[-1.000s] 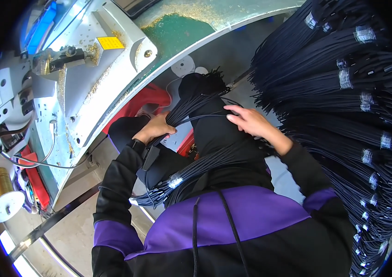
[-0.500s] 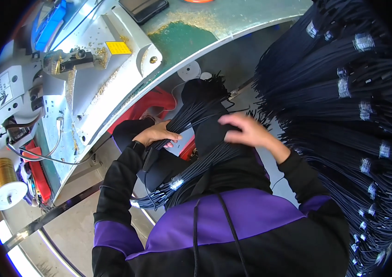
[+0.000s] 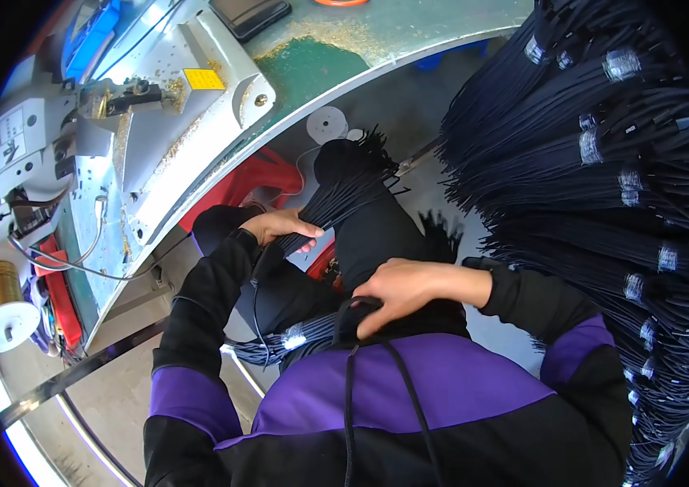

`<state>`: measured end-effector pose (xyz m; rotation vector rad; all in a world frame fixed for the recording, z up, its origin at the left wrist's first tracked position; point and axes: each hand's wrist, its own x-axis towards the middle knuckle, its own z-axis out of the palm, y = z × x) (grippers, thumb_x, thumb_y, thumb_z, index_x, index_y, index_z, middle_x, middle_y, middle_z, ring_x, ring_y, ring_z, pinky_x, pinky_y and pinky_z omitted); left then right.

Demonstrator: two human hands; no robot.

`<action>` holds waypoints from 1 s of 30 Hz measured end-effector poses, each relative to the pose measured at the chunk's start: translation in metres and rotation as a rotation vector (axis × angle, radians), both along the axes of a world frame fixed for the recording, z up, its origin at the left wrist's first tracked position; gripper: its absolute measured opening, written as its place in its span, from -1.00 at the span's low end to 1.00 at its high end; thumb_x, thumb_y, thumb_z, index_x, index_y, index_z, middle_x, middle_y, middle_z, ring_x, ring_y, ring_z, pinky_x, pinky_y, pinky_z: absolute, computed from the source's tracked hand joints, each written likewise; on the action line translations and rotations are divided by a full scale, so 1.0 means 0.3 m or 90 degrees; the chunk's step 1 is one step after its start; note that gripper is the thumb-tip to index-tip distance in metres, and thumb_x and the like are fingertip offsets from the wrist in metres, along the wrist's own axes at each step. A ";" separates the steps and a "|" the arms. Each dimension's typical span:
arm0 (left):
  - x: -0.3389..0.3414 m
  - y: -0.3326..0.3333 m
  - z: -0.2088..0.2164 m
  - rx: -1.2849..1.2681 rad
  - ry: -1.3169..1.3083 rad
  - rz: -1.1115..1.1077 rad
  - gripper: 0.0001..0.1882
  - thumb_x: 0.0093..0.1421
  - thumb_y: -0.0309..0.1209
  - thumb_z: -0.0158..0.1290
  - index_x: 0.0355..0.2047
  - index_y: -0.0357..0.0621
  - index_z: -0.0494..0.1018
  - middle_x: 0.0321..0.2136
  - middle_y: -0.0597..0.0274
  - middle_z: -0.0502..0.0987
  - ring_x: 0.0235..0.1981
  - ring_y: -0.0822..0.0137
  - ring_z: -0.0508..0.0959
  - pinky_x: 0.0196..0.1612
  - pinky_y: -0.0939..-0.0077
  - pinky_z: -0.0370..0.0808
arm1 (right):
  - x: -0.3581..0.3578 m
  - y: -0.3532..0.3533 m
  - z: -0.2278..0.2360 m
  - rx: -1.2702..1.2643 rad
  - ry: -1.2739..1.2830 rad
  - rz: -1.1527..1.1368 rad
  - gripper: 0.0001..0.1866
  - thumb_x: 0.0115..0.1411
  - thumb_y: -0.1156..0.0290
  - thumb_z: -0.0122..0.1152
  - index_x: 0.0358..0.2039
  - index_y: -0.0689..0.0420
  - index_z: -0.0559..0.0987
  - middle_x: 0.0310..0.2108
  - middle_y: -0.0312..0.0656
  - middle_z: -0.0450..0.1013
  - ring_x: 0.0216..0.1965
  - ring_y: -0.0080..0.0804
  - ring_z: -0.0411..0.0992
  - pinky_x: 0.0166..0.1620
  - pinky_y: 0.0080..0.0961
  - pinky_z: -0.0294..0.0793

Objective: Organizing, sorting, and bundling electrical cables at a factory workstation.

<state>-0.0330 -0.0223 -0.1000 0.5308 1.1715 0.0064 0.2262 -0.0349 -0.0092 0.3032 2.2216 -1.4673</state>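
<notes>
A loose bundle of thin black cords (image 3: 346, 193) lies over my thighs, its ends fanned out at the far end. My left hand (image 3: 281, 229) is wrapped round its near part, thumb on top. Low in my lap, my right hand (image 3: 397, 290) curls at the front of my body, fingers bent against something black; dark cloth and cords merge there, so what it grips cannot be made out. A second bundle of black cords (image 3: 318, 328), wrapped with a shiny silvery band (image 3: 293, 335), lies across my lap left of the right hand.
Many banded black cord bundles (image 3: 555, 154) hang at the right. On the left, a machine (image 3: 190, 154) with a spool of gold strip (image 3: 2, 288) stands on the green table (image 3: 312, 69), whose curved edge passes before me. A phone (image 3: 251, 16) lies there; a red stool (image 3: 243, 183) is beneath.
My right hand has come down and toward my body from above the cords, its fingers now bent in my lap. The left hand stays on its bundle. The view has shifted slightly.
</notes>
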 end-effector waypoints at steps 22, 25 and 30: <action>0.047 -0.351 0.450 0.645 0.100 -0.233 -0.50 -0.22 -0.54 0.12 -0.18 -0.15 0.30 -0.45 0.05 0.47 -0.34 0.15 0.49 -0.28 0.40 0.39 | 0.068 0.025 0.272 -0.661 0.822 -0.520 -0.05 -0.14 -0.08 0.24 0.15 0.09 0.02 0.00 -0.17 0.24 0.07 -0.20 0.17 0.10 -0.14 0.13; 0.032 -0.376 0.474 0.657 0.058 -0.232 -0.49 -0.21 -0.57 0.11 -0.16 -0.16 0.30 -0.46 0.12 0.47 -0.35 0.29 0.49 -0.28 0.46 0.40 | 0.014 0.117 0.438 -0.517 1.070 -0.383 -0.06 -0.12 -0.03 0.27 0.11 0.25 0.04 -0.16 -0.07 0.34 -0.07 -0.15 0.31 0.03 -0.19 0.25; 0.061 -0.306 0.668 0.721 -0.128 -0.112 -0.57 -0.15 -0.57 0.13 -0.19 -0.19 0.32 -0.48 0.27 0.49 -0.44 0.44 0.48 -0.32 0.55 0.41 | -0.253 0.135 0.763 -0.358 0.746 -0.098 0.05 -0.15 -0.06 0.27 0.16 0.25 -0.09 -0.12 0.00 0.31 -0.06 -0.24 0.30 -0.01 -0.35 0.30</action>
